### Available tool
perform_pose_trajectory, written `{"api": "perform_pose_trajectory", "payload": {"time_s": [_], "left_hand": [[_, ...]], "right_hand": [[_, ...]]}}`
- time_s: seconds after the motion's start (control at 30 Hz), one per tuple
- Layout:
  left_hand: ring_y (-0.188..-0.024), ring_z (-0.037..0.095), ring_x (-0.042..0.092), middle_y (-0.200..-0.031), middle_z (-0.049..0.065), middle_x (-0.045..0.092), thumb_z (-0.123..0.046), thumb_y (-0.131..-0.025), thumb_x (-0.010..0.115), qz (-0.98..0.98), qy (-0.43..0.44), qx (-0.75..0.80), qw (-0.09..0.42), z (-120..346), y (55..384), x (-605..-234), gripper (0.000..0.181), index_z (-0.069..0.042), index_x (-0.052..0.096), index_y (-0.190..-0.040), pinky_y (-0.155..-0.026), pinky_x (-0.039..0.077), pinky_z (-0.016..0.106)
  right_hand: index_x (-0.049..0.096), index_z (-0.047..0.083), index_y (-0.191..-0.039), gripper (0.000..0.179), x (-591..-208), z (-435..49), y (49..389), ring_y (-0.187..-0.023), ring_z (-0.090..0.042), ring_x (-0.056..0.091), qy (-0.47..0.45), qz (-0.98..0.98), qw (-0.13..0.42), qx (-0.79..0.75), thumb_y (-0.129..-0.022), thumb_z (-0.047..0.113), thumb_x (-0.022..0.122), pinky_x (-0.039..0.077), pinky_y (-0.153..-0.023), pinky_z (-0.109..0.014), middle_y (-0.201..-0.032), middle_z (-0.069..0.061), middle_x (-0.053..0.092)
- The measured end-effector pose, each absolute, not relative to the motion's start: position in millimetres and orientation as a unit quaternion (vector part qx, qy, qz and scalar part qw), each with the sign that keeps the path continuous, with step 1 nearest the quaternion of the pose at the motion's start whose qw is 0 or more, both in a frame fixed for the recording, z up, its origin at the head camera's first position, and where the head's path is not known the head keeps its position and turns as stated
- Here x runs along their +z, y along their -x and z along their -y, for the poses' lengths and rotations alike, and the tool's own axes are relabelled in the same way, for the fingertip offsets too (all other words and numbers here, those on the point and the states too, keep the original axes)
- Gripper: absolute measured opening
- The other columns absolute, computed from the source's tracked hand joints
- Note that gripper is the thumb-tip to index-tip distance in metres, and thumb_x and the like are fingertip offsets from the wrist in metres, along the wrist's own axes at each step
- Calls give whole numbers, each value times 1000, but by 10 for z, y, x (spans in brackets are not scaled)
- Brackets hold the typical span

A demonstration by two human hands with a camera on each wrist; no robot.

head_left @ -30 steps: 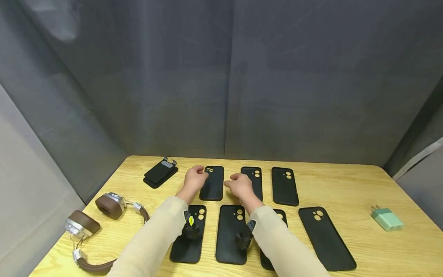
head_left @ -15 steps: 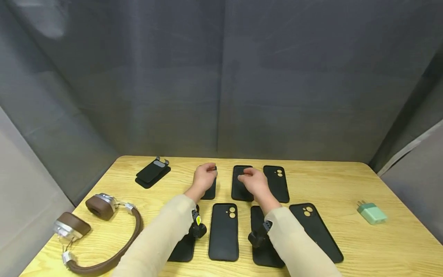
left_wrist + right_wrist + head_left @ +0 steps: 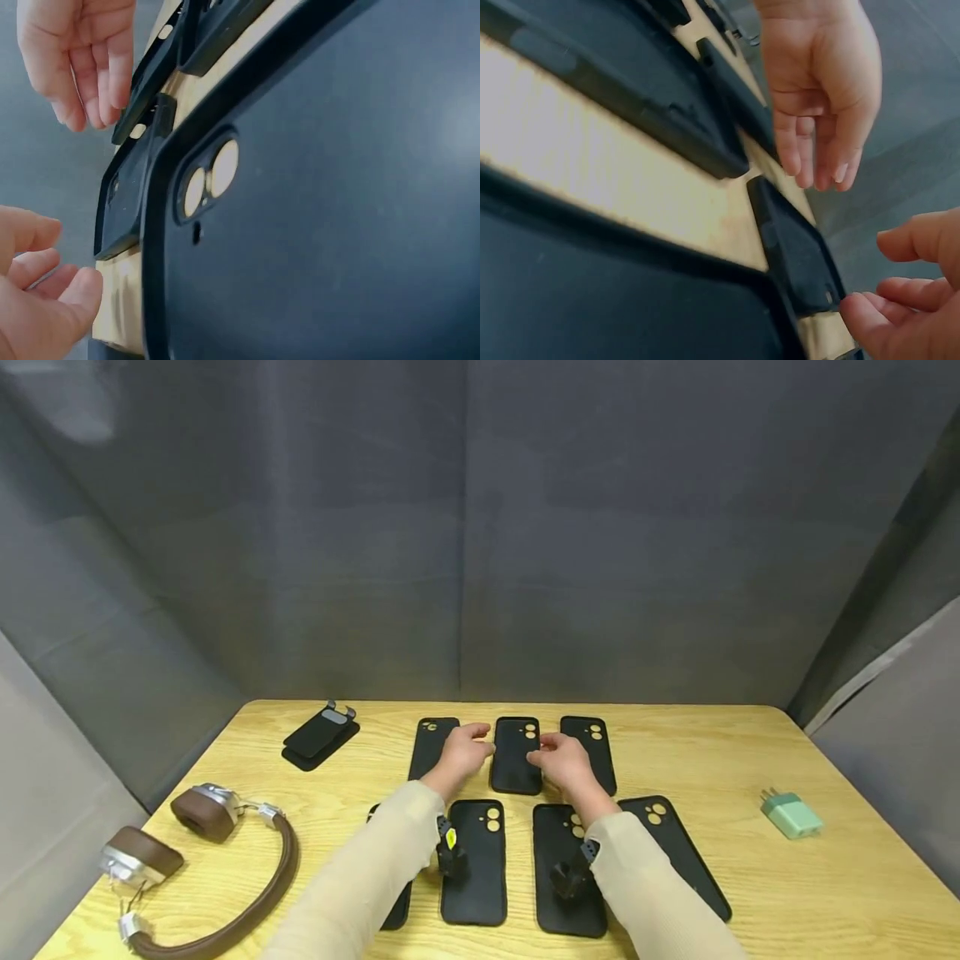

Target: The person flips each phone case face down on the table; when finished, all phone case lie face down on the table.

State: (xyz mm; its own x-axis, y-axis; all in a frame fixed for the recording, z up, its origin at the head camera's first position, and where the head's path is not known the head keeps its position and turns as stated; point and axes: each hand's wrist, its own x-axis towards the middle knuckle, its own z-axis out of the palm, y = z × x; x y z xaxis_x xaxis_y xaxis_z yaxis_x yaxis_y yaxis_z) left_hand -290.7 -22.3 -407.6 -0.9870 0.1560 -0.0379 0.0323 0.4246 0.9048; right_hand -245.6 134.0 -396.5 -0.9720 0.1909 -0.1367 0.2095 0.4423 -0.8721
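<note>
Left hand (image 3: 462, 755) and right hand (image 3: 565, 762) flank the middle back-row phone case (image 3: 516, 767), relaxed, holding nothing. Advise light, even contact along its edges.

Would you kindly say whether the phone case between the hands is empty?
Empty: the phone case shows its bare inside, and the table through its holes.

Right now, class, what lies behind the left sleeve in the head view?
Past the left sleeve, a black phone case shows some top edge and its lower right corner. The sleeve covers its middle; any camera holes are hidden.
</note>
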Motion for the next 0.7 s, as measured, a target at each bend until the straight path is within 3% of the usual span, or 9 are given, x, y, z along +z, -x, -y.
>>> {"api": "perform_pose_trajectory", "payload": {"time_s": [0.33,0.7], "left_hand": [[-122,32,47,-130,19,52,10,-83,54,-850,-44,519,80,157,3010,-4162,45,3,53,-127,-96,43,39],[-115,31,52,-120,19,58,16,-80,53,-830,-10,551,87,188,3083,-4282,44,4,57,-123,-91,47,35]], "right_hand": [[47,-5,-131,49,-4163,-1330,2508,-113,-36,52,-109,-884,32,-454,-84,3,61,46,-89,-45,-125,-24,52],[57,-6,-120,42,-4195,-1277,2547,-92,-27,59,-60,-933,-1,-355,-79,-3,58,48,-78,-38,-104,-17,64]]}}
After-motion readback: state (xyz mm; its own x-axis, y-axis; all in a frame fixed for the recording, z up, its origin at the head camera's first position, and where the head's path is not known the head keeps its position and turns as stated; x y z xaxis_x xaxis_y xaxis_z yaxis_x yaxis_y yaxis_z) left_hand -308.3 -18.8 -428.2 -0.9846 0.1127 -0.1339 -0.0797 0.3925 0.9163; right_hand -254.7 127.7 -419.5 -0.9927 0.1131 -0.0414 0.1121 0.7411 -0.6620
